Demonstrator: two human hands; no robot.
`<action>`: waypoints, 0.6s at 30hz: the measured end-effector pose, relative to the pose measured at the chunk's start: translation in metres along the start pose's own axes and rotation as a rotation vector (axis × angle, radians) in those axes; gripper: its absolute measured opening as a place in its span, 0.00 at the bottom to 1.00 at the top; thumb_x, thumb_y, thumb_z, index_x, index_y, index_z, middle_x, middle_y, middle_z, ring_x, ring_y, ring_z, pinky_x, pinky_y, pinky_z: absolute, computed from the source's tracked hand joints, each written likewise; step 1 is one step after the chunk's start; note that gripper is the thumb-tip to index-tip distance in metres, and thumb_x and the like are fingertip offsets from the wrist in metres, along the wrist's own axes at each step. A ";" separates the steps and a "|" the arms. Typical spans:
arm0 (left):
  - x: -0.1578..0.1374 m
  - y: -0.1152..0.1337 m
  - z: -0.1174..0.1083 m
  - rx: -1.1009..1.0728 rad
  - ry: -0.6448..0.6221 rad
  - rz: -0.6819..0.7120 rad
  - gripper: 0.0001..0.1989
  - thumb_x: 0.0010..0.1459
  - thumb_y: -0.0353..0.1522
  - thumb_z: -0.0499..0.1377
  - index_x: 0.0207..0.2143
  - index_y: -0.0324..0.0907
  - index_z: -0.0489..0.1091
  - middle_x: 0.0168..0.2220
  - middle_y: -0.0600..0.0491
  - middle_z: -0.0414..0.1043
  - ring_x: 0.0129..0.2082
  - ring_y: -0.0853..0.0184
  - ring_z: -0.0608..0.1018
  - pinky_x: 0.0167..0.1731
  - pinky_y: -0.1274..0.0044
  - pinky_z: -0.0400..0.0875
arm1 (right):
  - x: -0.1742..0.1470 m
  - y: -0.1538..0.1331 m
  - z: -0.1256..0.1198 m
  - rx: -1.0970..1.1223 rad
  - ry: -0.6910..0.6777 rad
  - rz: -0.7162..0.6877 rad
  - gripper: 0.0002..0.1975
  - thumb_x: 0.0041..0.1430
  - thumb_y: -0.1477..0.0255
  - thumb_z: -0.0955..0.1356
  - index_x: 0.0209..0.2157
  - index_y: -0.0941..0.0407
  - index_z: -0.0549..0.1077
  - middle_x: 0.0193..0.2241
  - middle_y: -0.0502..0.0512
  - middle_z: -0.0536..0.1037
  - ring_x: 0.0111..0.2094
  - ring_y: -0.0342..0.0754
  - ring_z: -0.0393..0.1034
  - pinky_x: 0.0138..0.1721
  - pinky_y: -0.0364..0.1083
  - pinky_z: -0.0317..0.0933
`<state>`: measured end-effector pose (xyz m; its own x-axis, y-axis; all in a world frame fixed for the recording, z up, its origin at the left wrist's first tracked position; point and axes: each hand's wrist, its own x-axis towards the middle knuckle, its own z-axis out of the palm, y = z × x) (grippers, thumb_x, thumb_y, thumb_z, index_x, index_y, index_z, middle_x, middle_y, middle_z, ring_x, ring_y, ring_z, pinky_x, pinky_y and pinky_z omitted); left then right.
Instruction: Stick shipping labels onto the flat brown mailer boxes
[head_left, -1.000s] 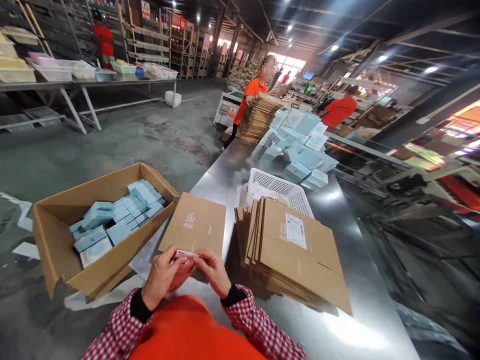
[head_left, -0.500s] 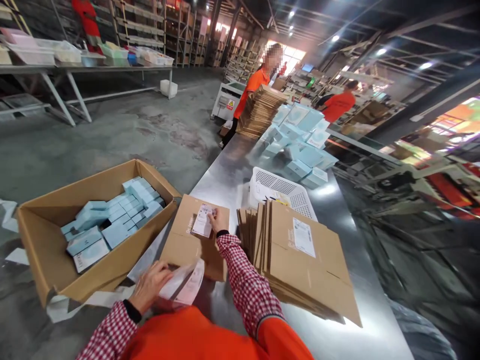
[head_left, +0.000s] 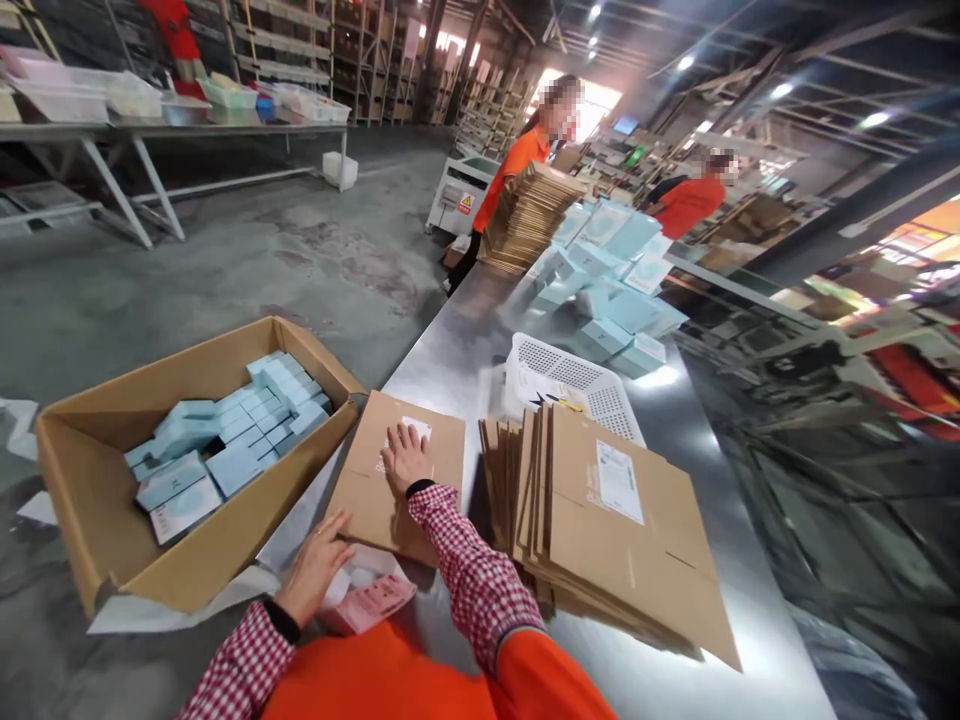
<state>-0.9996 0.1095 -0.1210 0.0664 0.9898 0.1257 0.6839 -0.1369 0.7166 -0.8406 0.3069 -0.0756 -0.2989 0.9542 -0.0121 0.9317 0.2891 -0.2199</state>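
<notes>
A flat brown cardboard box (head_left: 442,425) lies on the metal table in front of me. My right hand (head_left: 407,458) is spread flat over a white label (head_left: 417,428) on it, covering most of the label. At the box's near left corner rests my left hand (head_left: 316,568), fingers stretched out. Beside and partly under that hand, a curling strip of labels (head_left: 375,600), pinkish at its end, lies against my front. To the right leans a stack of folded cardboard boxes (head_left: 637,530); its top one bears a white label (head_left: 619,480).
At left stands a large open carton (head_left: 82,480) holding several light-blue boxes (head_left: 247,425). A white perforated basket (head_left: 630,410) sits behind the folded stack. Farther along are piled blue boxes (head_left: 630,240) and more flat cardboard (head_left: 525,220). People in orange shirts stand beyond.
My right hand has gone from fingering the label's edge to lying flat over it. The left hand's fingers have moved up to the box's corner, and the label strip has sunk lower.
</notes>
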 end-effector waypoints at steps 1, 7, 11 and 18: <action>0.001 0.001 -0.001 0.003 0.000 -0.001 0.17 0.60 0.37 0.52 0.23 0.42 0.74 0.56 0.46 0.68 0.58 0.57 0.67 0.56 0.62 0.64 | 0.000 0.006 -0.002 0.033 -0.030 0.047 0.27 0.64 0.62 0.58 0.62 0.53 0.55 0.65 0.58 0.51 0.66 0.55 0.37 0.62 0.59 0.31; 0.003 0.002 -0.013 -0.003 0.051 -0.074 0.20 0.63 0.37 0.46 0.28 0.43 0.75 0.54 0.46 0.69 0.55 0.57 0.71 0.53 0.64 0.68 | -0.032 0.063 -0.028 0.226 0.064 0.655 0.25 0.62 0.70 0.57 0.56 0.71 0.61 0.55 0.80 0.62 0.57 0.64 0.58 0.54 0.60 0.52; 0.004 0.002 -0.016 -0.079 0.102 -0.164 0.21 0.60 0.41 0.47 0.25 0.42 0.74 0.54 0.44 0.69 0.51 0.56 0.74 0.49 0.67 0.70 | -0.063 0.051 -0.030 0.308 0.107 0.610 0.19 0.56 0.76 0.60 0.48 0.70 0.68 0.47 0.75 0.71 0.49 0.59 0.67 0.50 0.50 0.59; -0.003 0.047 -0.046 -0.087 0.160 -0.120 0.24 0.61 0.43 0.44 0.31 0.40 0.74 0.49 0.41 0.73 0.48 0.57 0.76 0.49 0.65 0.70 | -0.091 0.082 -0.117 0.598 0.376 0.299 0.24 0.52 0.75 0.61 0.53 0.59 0.65 0.48 0.61 0.73 0.48 0.51 0.69 0.51 0.48 0.61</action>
<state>-1.0006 0.0980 -0.0563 -0.1331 0.9814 0.1382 0.6145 -0.0277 0.7884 -0.7132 0.2529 0.0217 0.1383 0.9783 0.1544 0.6594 0.0254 -0.7514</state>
